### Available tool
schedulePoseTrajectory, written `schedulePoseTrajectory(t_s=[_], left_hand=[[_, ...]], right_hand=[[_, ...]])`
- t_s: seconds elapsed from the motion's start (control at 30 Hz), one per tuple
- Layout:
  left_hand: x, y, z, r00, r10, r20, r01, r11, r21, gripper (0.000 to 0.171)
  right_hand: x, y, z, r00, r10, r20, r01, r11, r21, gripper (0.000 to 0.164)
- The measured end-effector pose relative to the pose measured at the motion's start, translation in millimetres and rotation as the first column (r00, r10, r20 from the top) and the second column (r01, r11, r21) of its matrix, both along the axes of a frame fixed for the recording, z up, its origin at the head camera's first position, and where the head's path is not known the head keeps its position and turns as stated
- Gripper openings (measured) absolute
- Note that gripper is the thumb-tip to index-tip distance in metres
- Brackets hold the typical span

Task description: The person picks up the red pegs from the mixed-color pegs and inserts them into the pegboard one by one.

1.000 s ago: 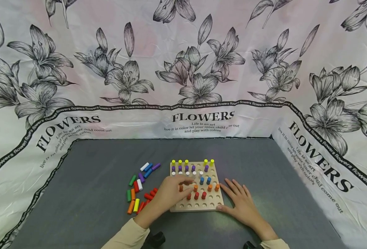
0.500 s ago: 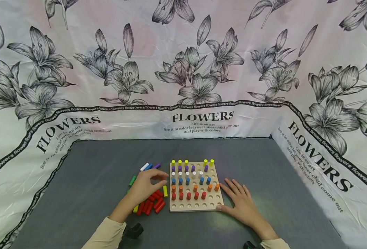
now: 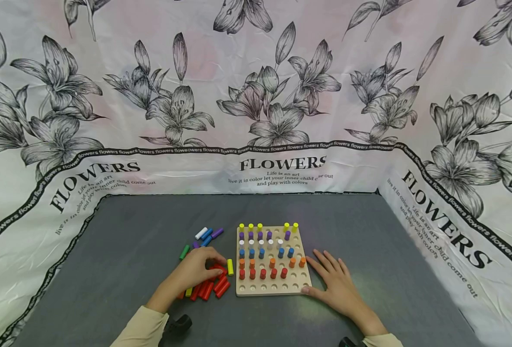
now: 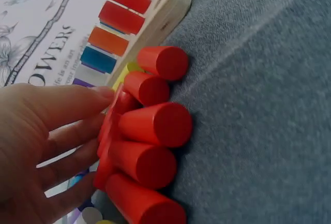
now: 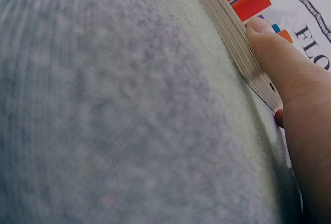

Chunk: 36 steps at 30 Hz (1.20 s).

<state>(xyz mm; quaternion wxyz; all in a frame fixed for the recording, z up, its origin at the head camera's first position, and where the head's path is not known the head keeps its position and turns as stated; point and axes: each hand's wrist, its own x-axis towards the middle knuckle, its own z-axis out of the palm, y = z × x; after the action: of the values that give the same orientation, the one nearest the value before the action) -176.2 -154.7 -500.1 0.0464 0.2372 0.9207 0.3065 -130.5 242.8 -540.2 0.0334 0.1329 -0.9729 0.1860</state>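
Grey worktop bearing a wooden pegboard. The right hand, unclenched, steadies the board's right edge; the left hand, grip apparently released, is at the red pegs heaped left of the board. One peg is best pinched by its exposed end. A yellow peg narrows the left-edge gap; open room lies beyond the far edge.

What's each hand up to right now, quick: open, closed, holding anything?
Left hand: open at the loose red pegs, none visibly gripped.
Right hand: open, fingers spread beside the pegboard, thumb at its near corner.
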Motion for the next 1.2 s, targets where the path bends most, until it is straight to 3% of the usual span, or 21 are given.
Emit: schedulePoseTrajectory(t_s=[0.23,0.53,0.8,1.03,1.2], left_hand=[[-1.3,-8,0.4,0.997,-0.061,0.058,0.063,0.997,-0.043,0.018],[-0.2,-13,4.6,0.992,-0.106,0.062,0.109,0.993,-0.046,0.02],[0.8,-12,5.6,0.993,-0.091,0.079,0.095,0.995,-0.037,0.013],[-0.5,-14,4.9,0.994,-0.101,0.031,0.102,0.995,-0.019,0.01],[0.1,-15,6.6,0.998,-0.067,0.005,0.067,0.997,0.04,0.011]], right_hand=[[-0.3,0,-1.4,1.0,-0.001,-0.004,0.001,1.0,-0.005,0.083],[-1.4,0,-0.7,1.0,0.002,-0.008,-0.002,1.0,0.0,0.082],[-0.3,-1,-0.1,1.0,0.003,0.001,-0.003,1.0,-0.004,0.082],[-1.3,-1,-0.6,1.0,0.001,-0.004,-0.001,1.0,-0.005,0.082],[-0.6,0,-1.9,1.0,0.001,-0.008,-0.001,1.0,-0.006,0.082]])
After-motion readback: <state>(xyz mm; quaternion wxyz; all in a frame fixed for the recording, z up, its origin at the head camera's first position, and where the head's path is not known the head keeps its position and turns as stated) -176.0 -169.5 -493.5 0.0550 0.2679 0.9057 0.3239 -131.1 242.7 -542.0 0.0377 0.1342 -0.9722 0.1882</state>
